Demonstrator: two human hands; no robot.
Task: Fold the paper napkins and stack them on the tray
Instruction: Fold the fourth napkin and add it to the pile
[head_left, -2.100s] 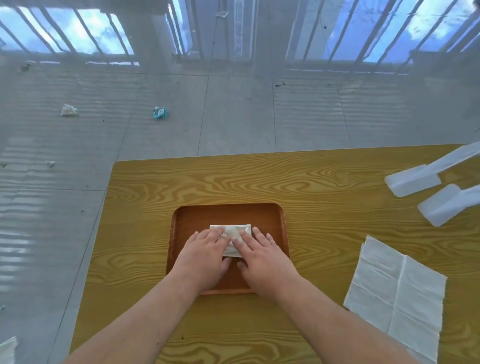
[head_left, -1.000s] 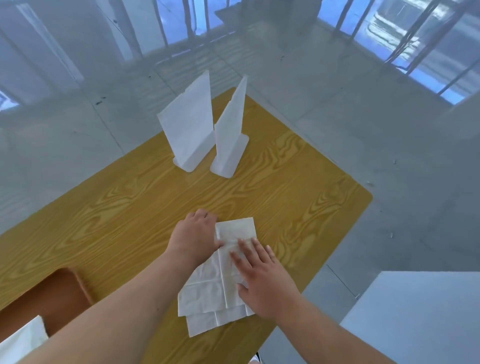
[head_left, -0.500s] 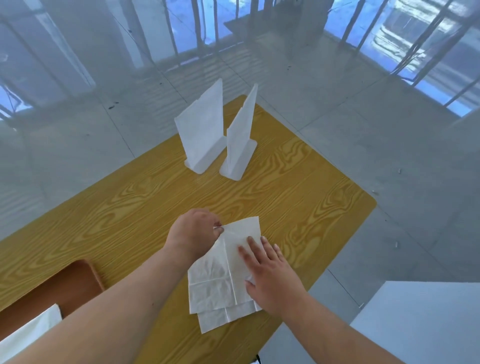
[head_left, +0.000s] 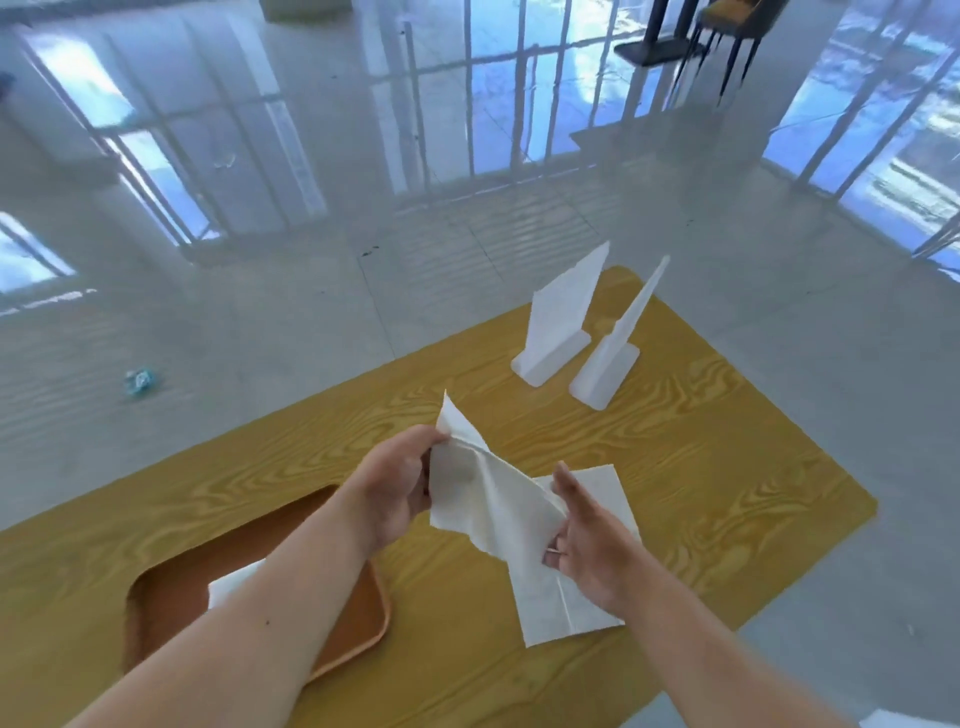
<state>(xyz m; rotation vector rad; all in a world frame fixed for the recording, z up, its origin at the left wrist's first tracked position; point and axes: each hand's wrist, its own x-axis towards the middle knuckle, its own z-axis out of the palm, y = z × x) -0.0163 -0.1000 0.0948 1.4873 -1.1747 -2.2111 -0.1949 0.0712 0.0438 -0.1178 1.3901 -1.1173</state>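
Note:
A white paper napkin (head_left: 483, 499) hangs crumpled in the air above the yellow wooden table (head_left: 701, 467). My left hand (head_left: 395, 488) pinches its upper corner, and my right hand (head_left: 587, 535) grips its lower edge. Under it another unfolded napkin (head_left: 561, 608) lies flat on the table. The brown tray (head_left: 171, 608) sits at the lower left, partly hidden by my left forearm, with a folded napkin (head_left: 231, 584) showing on it.
Two white upright stands (head_left: 558, 322) (head_left: 615, 358) are on the far end of the table. The table's right edge and corner are close to the flat napkin. A teal scrap (head_left: 139, 382) lies on the glossy floor. A chair stands far back.
The top napkin has been lifted off the pile into the air by both hands. Before that my hands left the folded napkin on the tray, and the view turned right.

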